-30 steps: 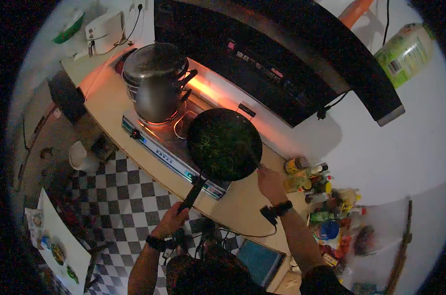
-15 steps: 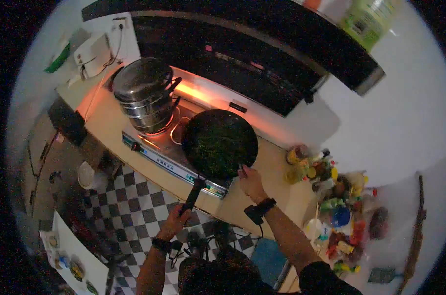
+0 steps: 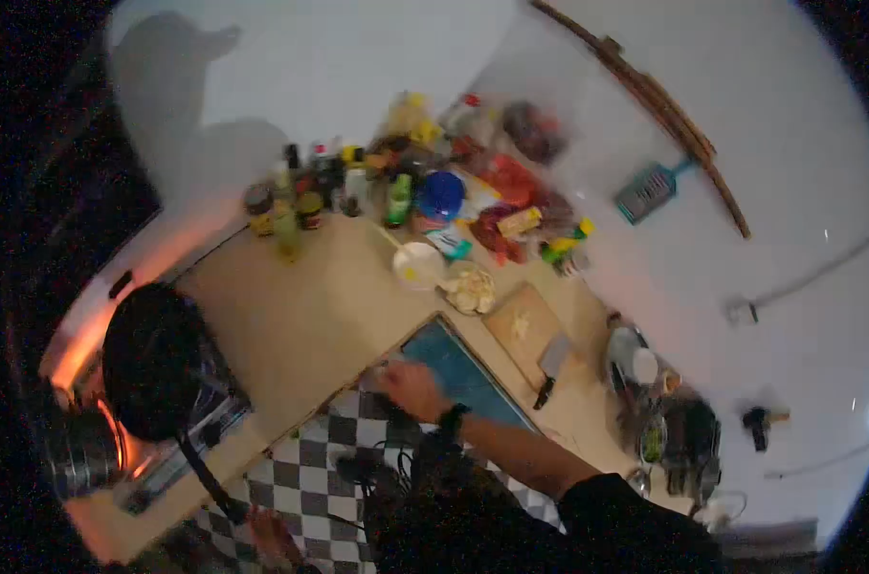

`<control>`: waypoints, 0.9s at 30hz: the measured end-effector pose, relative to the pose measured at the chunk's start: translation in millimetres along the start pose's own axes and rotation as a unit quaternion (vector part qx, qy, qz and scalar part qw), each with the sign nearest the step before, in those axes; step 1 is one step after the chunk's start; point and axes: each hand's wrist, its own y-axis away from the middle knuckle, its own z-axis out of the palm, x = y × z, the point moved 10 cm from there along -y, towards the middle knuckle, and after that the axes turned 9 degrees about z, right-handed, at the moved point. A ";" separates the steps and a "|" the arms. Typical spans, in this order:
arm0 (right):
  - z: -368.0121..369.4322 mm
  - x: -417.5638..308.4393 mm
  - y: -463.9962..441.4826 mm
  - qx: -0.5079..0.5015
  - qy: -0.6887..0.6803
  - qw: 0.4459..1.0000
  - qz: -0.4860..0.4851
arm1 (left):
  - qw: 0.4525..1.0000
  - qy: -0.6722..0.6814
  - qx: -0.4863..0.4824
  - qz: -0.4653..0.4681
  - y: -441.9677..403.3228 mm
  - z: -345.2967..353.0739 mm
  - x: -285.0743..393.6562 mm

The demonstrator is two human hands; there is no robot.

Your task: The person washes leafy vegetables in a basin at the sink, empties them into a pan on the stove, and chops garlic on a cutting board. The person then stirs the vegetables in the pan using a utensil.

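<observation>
The black pan is on the stove at the left, its inside too dark to make out. Its handle points down and right toward my left hand, which is at the handle's end; blur hides whether the fingers close round it. My right hand is over the counter's front edge, beside the teal panel. Its fingers are closed, and a small pale blur shows at their tips.
Bottles and jars line the wall behind a white bowl and a bowl of pale pieces. A cleaver lies on a cutting board. A steamer pot is at the lower left.
The view has swung right, bringing the cutting board into sight. My right hand has left the pan and moved right to the teal panel. More of the pan handle shows above my left hand.
</observation>
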 end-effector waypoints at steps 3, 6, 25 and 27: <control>-74.7 177.3 59.9 0.106 -0.032 0.968 0.226 | 0.994 -0.054 -0.093 -0.007 0.3 59.1 21.7; -118.2 319.1 133.3 0.295 0.053 0.930 0.212 | 0.976 -0.109 -0.189 0.004 -1.3 131.1 54.2; -79.6 499.2 238.7 0.319 -0.497 0.629 0.507 | 0.603 -0.161 -0.569 0.536 70.0 826.6 311.8; -79.9 493.6 246.2 0.342 -0.396 0.675 0.520 | 0.586 -0.179 -0.586 0.531 69.3 872.3 302.1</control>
